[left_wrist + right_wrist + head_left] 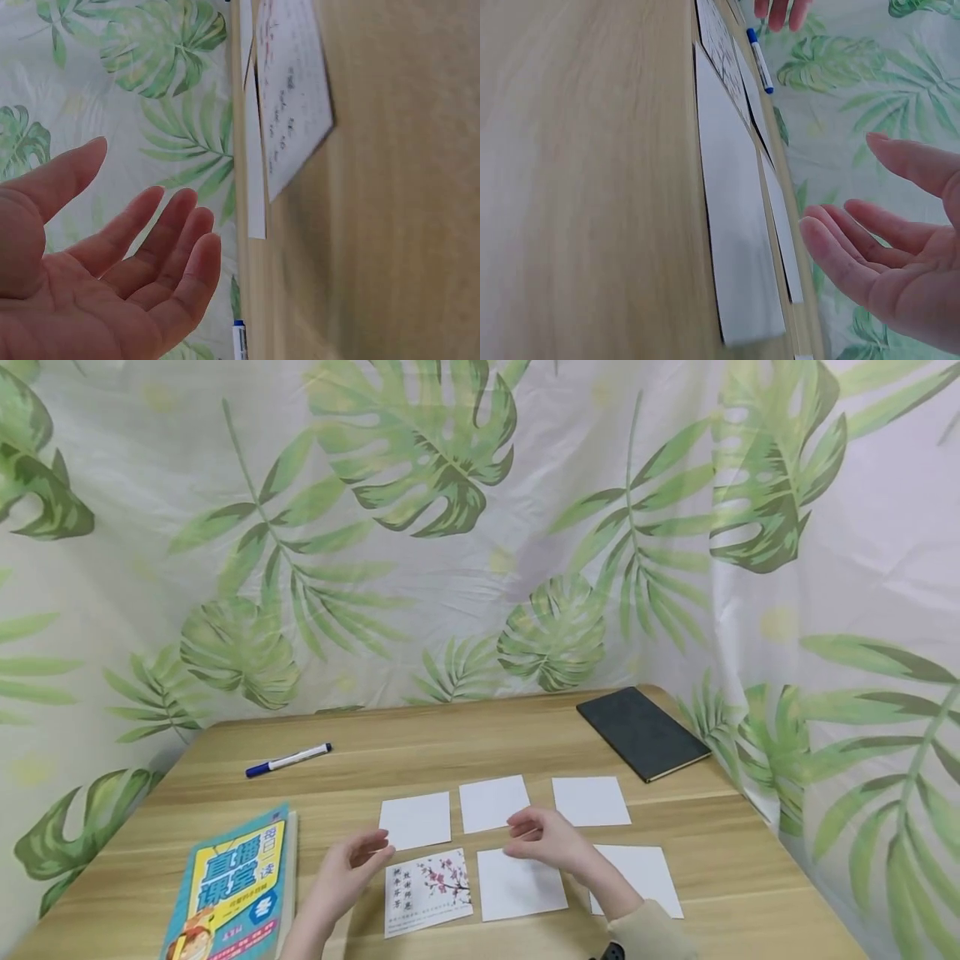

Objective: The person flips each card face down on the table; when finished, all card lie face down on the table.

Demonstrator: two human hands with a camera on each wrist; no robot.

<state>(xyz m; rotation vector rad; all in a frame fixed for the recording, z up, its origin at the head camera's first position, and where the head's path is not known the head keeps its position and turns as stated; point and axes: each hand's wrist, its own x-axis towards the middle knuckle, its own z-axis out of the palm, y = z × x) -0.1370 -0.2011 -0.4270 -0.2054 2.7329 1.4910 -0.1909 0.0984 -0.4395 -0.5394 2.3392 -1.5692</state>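
On the wooden table lie white cards in two rows. A printed card (429,892) with pink blossoms and Chinese characters lies face up at the front left. Beside it is a blank front card (521,885), and another blank card (639,881) lies farther right. The back row has a left card (415,821), a middle card (493,802) and a right card (592,801). My left hand (347,877) hovers by the printed card's left side, fingers loosely bent, holding nothing. My right hand (550,841) hovers over the blank front card, also holding nothing; both palms show in the wrist views.
A thick blue and yellow book (228,889) lies at the left front. Behind it is a marker (288,760) with blue ends. A black notebook (642,732) lies at the back right. A leaf-patterned curtain (450,568) hangs behind the table (442,735).
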